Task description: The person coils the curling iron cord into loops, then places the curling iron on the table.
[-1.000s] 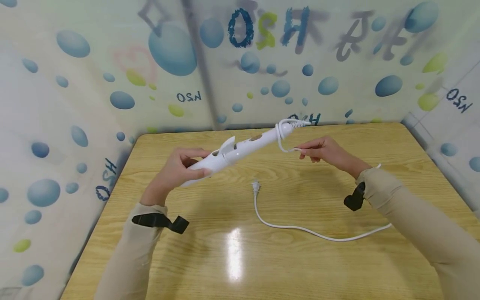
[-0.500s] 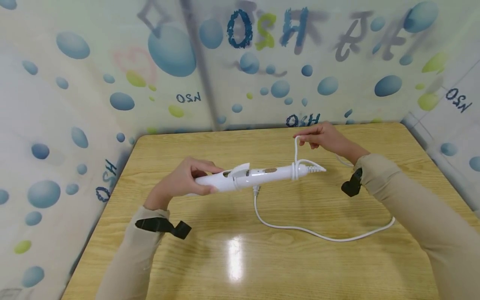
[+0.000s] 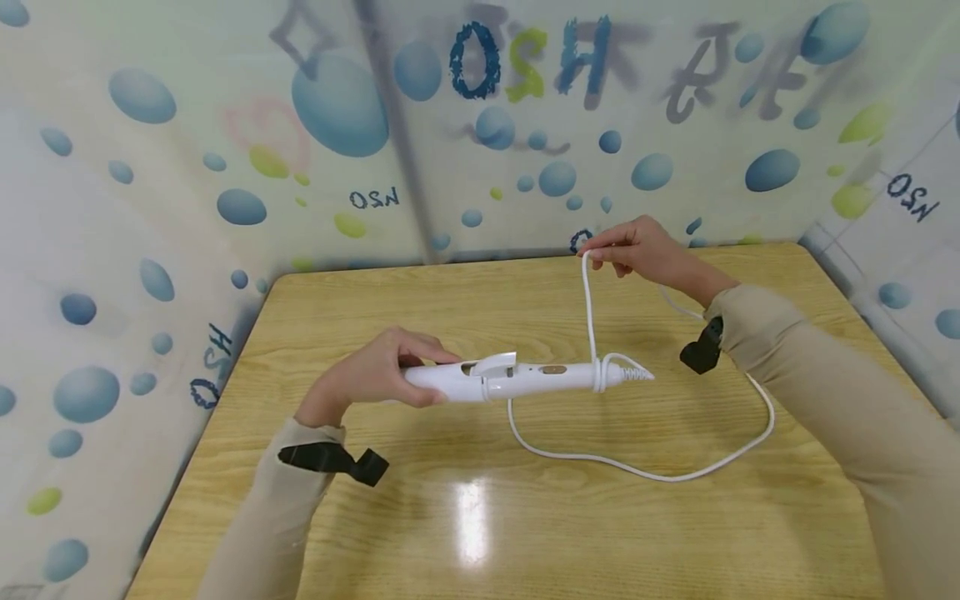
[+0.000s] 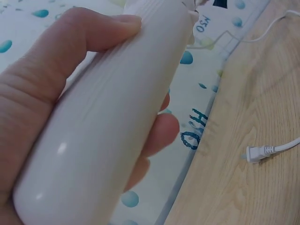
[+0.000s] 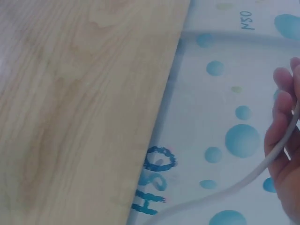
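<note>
A white curling iron (image 3: 536, 381) is held roughly level above the table in the head view. My left hand (image 3: 386, 367) grips its left end, thumb on the near side. In the left wrist view the fingers (image 4: 161, 133) curl round the smooth white body (image 4: 103, 122). My right hand (image 3: 648, 250) pinches the white cord (image 3: 588, 308) above and to the right. From there the cord runs straight down to turns wound round the iron's right end. The two-pin plug (image 4: 257, 153) lies on the table in the left wrist view; the iron hides it in the head view.
The wooden table (image 3: 465, 483) reaches back to a wall sheet (image 3: 427, 158) with blue and green drops. More white cord (image 3: 667, 478) loops across the table below the iron and rises past the right forearm. Black wrist straps (image 3: 315, 456) sit on both sleeves.
The iron has come down and turned from slanted to level. My right hand has risen, drawing the cord upward into a longer straight stretch. Cord on the table has shifted at the right.
</note>
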`<act>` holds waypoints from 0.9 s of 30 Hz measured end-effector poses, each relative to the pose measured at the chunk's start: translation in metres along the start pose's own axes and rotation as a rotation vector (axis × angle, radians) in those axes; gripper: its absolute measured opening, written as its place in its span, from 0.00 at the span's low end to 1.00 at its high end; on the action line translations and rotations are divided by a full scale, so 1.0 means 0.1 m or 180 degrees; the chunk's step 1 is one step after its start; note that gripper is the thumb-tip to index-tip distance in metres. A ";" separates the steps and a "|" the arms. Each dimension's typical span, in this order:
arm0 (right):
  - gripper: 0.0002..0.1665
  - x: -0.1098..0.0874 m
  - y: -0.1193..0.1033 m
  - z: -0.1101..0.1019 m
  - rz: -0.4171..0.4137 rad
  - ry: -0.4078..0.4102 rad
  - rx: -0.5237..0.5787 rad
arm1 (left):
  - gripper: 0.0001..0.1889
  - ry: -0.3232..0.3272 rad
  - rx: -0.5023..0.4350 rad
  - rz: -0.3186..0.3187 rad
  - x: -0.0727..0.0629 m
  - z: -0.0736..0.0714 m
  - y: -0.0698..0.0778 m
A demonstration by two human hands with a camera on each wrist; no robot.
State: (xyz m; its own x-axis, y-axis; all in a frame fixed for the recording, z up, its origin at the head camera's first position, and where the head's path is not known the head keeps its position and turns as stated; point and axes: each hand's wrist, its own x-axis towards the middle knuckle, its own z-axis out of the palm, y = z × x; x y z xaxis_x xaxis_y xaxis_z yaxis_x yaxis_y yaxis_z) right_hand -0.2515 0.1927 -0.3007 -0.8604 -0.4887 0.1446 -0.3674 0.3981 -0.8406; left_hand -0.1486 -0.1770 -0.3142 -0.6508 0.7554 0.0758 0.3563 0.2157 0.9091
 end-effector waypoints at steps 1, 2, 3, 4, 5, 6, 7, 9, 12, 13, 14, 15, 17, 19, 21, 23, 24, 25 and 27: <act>0.13 0.01 -0.04 -0.01 0.0012 0.0014 -0.0035 | 0.20 -0.0005 0.0050 0.0002 0.00 0.00 0.00; 0.13 0.02 -0.08 -0.01 0.0012 0.0011 -0.0062 | 0.20 -0.0012 0.0091 0.0002 0.01 0.01 -0.01; 0.13 0.02 -0.11 -0.02 0.0003 0.0014 -0.0075 | 0.20 -0.0015 0.0110 -0.0011 0.01 0.01 -0.01; 0.13 0.02 -0.15 -0.03 -0.0011 0.0020 -0.0102 | 0.20 -0.0017 0.0133 -0.0028 0.02 0.02 -0.02; 0.13 0.02 -0.19 -0.04 -0.0020 0.0026 -0.0123 | 0.20 -0.0019 0.0160 -0.0053 0.02 0.02 -0.02; 0.13 0.02 -0.23 -0.05 -0.0034 0.0035 -0.0143 | 0.20 -0.0013 0.0178 -0.0096 0.03 0.03 -0.03; 0.13 0.02 -0.26 -0.06 -0.0037 0.0044 -0.0170 | 0.20 -0.0005 0.0190 -0.0155 0.04 0.04 -0.04; 0.13 0.01 -0.33 -0.07 -0.0060 0.0086 -0.0257 | 0.20 0.0029 0.0224 -0.0294 0.05 0.05 -0.06; 0.13 -0.01 -0.41 -0.09 -0.0024 0.0173 -0.0397 | 0.20 0.0111 0.0323 -0.0493 0.06 0.05 -0.08; 0.13 -0.02 -0.44 -0.09 0.0006 0.0191 -0.0427 | 0.20 0.0143 0.0363 -0.0536 0.07 0.05 -0.09; 0.13 -0.03 -0.47 -0.09 0.0029 0.0207 -0.0451 | 0.20 0.0173 0.0410 -0.0570 0.07 0.05 -0.10; 0.13 -0.04 -0.49 -0.09 0.0050 0.0217 -0.0491 | 0.20 0.0204 0.0474 -0.0593 0.08 0.05 -0.12; 0.12 -0.07 -0.55 -0.08 0.0078 0.0229 -0.0570 | 0.20 0.0266 0.0611 -0.0583 0.11 0.04 -0.14; 0.12 -0.11 -0.62 -0.06 0.0077 0.0220 -0.0633 | 0.19 0.0350 0.0745 -0.0576 0.13 0.04 -0.15; 0.11 -0.14 -0.68 -0.03 0.0027 0.0194 -0.0735 | 0.19 0.0443 0.0838 -0.0586 0.14 0.03 -0.16; 0.11 -0.19 -0.75 0.01 -0.0046 0.0161 -0.0822 | 0.18 0.0543 0.0881 -0.0623 0.15 0.02 -0.17; 0.11 -0.21 -0.78 0.03 -0.0084 0.0146 -0.0870 | 0.19 0.0596 0.0882 -0.0656 0.15 0.02 -0.17; 0.10 -0.23 -0.80 0.05 -0.0141 0.0132 -0.0923 | 0.19 0.0642 0.0878 -0.0684 0.15 0.02 -0.17; 0.10 -0.28 -0.84 0.07 -0.0239 0.0111 -0.1036 | 0.20 0.0738 0.0872 -0.0746 0.14 0.01 -0.19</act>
State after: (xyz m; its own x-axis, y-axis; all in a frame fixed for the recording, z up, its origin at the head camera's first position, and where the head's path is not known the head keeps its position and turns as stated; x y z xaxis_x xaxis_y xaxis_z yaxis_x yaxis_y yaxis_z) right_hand -0.1938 0.1674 -0.2384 -0.8362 -0.5013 0.2223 -0.5188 0.5918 -0.6170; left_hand -0.1643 -0.1698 -0.3304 -0.8577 0.5141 -0.0013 0.3254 0.5450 0.7727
